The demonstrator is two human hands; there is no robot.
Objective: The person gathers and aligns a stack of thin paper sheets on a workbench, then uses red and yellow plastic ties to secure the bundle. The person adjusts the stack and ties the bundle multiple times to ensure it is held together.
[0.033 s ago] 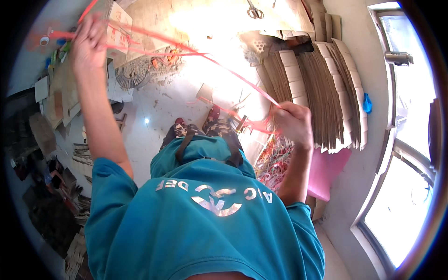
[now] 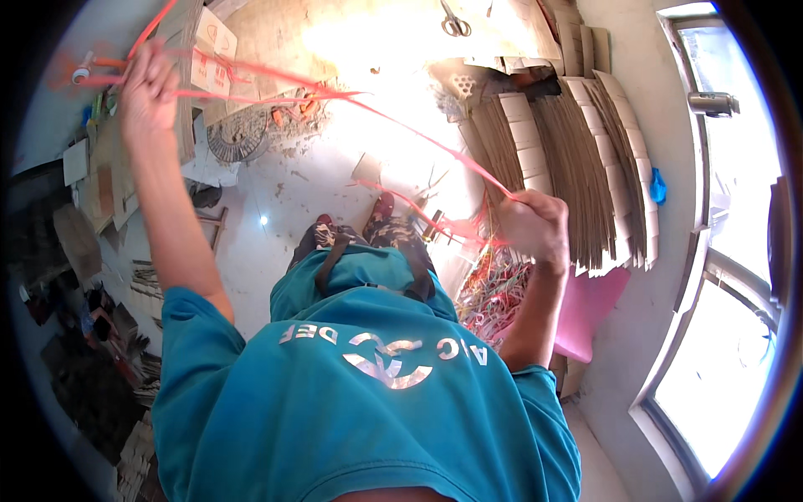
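My left hand (image 2: 149, 88) is raised at the upper left, its fingers closed on a red plastic strap. The red strap (image 2: 418, 136) runs in a long slant from there to my right hand (image 2: 534, 224), whose fingers are closed round its other end. Near the left hand the strap splits into two or more strands, some reaching left towards a small white ring (image 2: 81, 75) that is blurred. A loose red tail (image 2: 393, 191) hangs from the right hand over my legs. Fingertips of the right hand are partly smeared by motion.
Stacked flat cardboard (image 2: 577, 171) stands right of centre by the windows. Below it lie a heap of tangled coloured straps (image 2: 502, 293) and a pink sheet (image 2: 590, 314). Scissors (image 2: 456, 25) rest on the bright board at the top. A printed carton (image 2: 211, 54) stands near my left hand.
My right hand has shifted slightly to the right with the strap. My left hand has moved a little to the left, and the strap strands between them have shifted slightly.
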